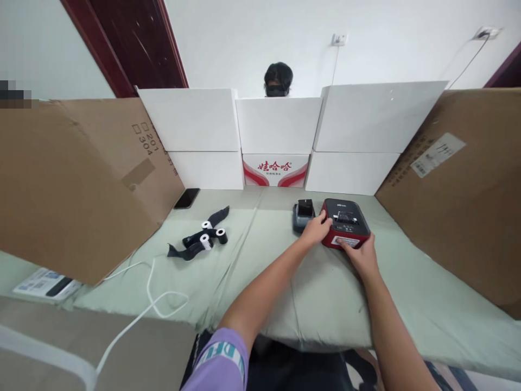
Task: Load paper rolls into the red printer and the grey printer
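A red and black label printer (347, 222) sits on the pale green cloth (260, 260). My left hand (316, 229) grips its left side, fingers curled against the casing. My right hand (361, 255) holds its near front edge, thumb pressed on the white label there. A smaller grey and black device (303, 214) stands just left of the printer, behind my left hand. Three small white paper rolls (211, 234) lie on black wrappers (191, 245) further left.
Brown cardboard sheets lean at the left (73, 184) and right (459, 190). White boxes (285, 136) are stacked at the back, with a person's head (278, 79) above them. A black phone (186, 198) lies at back left. A white cable (150, 304) trails over the near left.
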The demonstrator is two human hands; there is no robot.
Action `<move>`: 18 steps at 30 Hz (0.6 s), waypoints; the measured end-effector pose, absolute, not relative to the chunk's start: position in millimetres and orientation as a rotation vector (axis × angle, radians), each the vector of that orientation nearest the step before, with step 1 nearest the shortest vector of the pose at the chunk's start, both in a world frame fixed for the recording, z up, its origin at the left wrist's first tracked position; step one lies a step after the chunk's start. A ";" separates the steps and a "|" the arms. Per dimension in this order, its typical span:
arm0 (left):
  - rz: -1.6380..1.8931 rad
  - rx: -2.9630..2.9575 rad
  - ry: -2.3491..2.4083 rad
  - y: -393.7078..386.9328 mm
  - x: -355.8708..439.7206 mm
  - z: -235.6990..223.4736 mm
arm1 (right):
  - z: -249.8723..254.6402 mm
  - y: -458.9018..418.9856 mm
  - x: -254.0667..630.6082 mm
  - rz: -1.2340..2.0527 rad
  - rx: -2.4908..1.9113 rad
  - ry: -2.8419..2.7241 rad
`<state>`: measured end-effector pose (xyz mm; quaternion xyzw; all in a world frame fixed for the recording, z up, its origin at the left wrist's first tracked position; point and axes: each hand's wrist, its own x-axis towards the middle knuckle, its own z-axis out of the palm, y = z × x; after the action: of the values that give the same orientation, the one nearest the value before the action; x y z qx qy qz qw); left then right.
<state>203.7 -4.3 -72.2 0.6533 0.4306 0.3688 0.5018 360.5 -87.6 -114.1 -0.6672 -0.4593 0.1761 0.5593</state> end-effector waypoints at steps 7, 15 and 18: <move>1.054 1.645 0.959 -80.7 140.4 -42.5 | -85.5 -153.6 318.1 0.179 -1.612 -1.154; 1.398 1.480 1.226 -99.0 12.0 -43.2 | -68.2 -140.4 179.4 0.540 -1.420 -1.273; 1.390 1.408 1.301 -81.6 -12.4 -65.7 | -73.7 -119.1 156.2 0.653 -1.435 -1.311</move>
<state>-12.4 -81.6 -65.7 0.5508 0.5088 0.5435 0.3774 156.2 -119.1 -73.7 -0.5983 -0.5467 0.2722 0.5188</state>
